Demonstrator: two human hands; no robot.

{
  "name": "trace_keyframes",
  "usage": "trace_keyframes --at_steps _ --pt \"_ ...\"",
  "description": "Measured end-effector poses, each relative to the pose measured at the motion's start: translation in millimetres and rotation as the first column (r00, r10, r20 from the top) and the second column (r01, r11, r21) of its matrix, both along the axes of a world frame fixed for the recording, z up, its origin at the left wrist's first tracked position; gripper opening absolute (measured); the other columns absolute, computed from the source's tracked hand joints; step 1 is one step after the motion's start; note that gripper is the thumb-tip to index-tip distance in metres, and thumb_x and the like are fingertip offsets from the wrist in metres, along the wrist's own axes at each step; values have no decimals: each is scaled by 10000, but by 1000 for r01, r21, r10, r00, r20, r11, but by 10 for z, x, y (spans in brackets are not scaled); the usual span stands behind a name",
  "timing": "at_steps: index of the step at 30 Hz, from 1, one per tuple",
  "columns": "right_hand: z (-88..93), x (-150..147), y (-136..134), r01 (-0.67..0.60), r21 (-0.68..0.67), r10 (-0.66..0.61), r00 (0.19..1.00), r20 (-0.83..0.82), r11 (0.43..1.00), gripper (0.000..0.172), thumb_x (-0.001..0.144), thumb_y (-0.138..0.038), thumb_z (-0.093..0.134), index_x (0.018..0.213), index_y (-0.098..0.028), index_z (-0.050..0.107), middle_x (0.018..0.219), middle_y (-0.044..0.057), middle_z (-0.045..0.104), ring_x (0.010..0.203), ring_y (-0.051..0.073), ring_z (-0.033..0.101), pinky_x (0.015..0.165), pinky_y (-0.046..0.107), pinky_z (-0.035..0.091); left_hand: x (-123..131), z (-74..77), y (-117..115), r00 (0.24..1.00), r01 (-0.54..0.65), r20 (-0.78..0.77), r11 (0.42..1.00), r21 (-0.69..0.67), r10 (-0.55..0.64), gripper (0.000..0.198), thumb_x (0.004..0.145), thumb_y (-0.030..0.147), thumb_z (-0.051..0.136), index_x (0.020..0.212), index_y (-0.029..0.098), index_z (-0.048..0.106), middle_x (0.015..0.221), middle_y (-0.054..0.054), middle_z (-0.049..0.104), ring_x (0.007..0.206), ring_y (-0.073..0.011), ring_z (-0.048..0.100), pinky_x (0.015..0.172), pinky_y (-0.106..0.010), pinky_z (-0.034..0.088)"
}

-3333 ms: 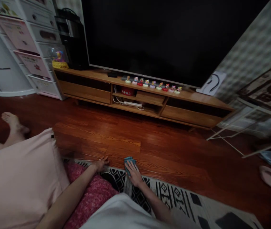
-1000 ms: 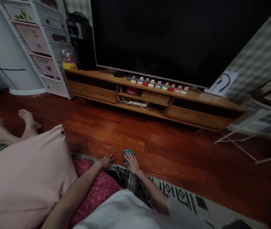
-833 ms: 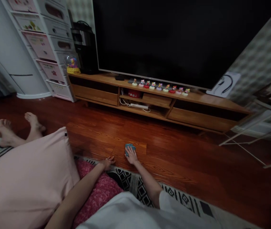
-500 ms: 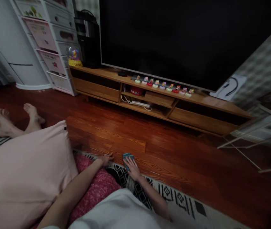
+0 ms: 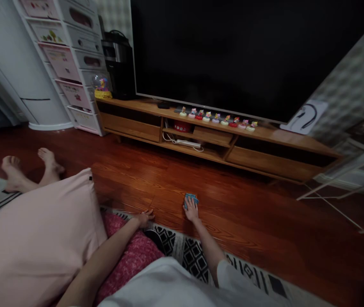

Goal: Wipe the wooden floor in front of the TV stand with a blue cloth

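Observation:
My right hand (image 5: 191,209) lies palm down on a folded blue cloth (image 5: 190,195) on the reddish wooden floor (image 5: 165,175). Its fingers are stretched out and slightly apart over the cloth, not wrapped round it. Part of the cloth is hidden under the fingers. To the left, my left hand (image 5: 144,218) rests on the floor near the edge of the patterned rug (image 5: 197,260). The fingers of that hand are spread, and nothing shows in it.
A pink cushion (image 5: 41,230) covers my lap, at left. Ahead stands a low wooden TV cabinet (image 5: 130,123) with several small figurines (image 5: 216,118) and a large television (image 5: 233,55). A white-legged metal stand (image 5: 332,197) is at right, a drawer tower (image 5: 69,64) at far left.
My right hand has slid the blue cloth forward and to the right, off the rug's edge onto open floor. My left hand has stayed in about the same place. The view has tilted slightly.

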State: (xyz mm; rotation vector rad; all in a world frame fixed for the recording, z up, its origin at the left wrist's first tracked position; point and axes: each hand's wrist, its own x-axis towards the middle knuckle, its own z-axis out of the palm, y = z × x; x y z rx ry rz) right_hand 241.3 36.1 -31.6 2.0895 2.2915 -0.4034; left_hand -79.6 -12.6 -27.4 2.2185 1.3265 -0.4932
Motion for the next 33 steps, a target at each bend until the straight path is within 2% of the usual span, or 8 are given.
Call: trace_keyframes --at_steps 5,8,10,15,21,24,28,33 --pt "-214 -101 -583 -239 5 238 968 -81 971 590 991 -372 363 1568 -333 247 1662 -17 170 1531 190 115 1220 424 143 7 -6 -7 999 -21 23 1000 -10 21 745 808 253 595 1525 262 396 1652 -75 181 1490 -340 192 1170 -506 290" --pt "-390 123 -1047 -350 38 352 927 -125 936 620 973 -345 396 1567 -371 223 1662 -47 164 1532 179 99 1226 422 141 11 26 -24 999 -35 29 999 -30 36 743 816 246 614 1526 247 396 1657 -93 151 1494 -342 172 1182 -499 263" --pt "-435 364 -1197 -328 54 332 934 -130 943 607 979 -350 374 1566 -376 224 1660 -54 177 1531 170 109 1225 418 154 16 45 -31 999 -38 29 999 -36 39 736 820 246 613 1524 245 398 1658 -96 143 1495 -340 165 1185 -496 255" --pt "-298 821 -806 -21 43 23 999 -40 999 582 997 -402 296 1568 -291 272 1654 1 220 1524 197 155 1214 431 188 29 91 -32 1000 -7 -5 1000 -9 6 751 813 261 598 1531 290 381 1652 -59 183 1489 -344 193 1168 -520 288" --pt "-91 564 -142 208 27 -209 978 10 978 590 1004 -413 256 1580 -293 221 1662 19 192 1529 217 132 1202 473 191 34 151 -35 1000 -12 -14 1000 -24 11 754 817 234 609 1535 244 381 1653 -103 161 1488 -343 183 1178 -486 275" --pt "-109 264 -248 70 4 -70 997 -23 998 594 1003 -433 300 1576 -288 235 1665 19 178 1533 211 107 1207 451 177 40 136 -31 1000 -11 -12 1000 -18 11 769 805 224 626 1535 238 383 1650 -113 172 1485 -342 191 1180 -482 278" --pt "-276 -64 -840 -234 10 233 965 -120 972 605 987 -427 363 1571 -332 238 1661 -10 177 1533 215 108 1222 456 152 44 109 -26 1000 -8 -6 1000 -10 8 757 804 201 611 1528 243 395 1648 -108 177 1482 -343 196 1178 -494 278" --pt "-372 31 -1430 -352 7 347 919 -185 936 659 946 -303 429 1566 -382 219 1659 -54 179 1529 191 127 1227 431 166 46 150 -33 1000 -16 2 999 -40 16 733 837 239 602 1534 257 378 1655 -99 155 1490 -346 168 1179 -510 264"
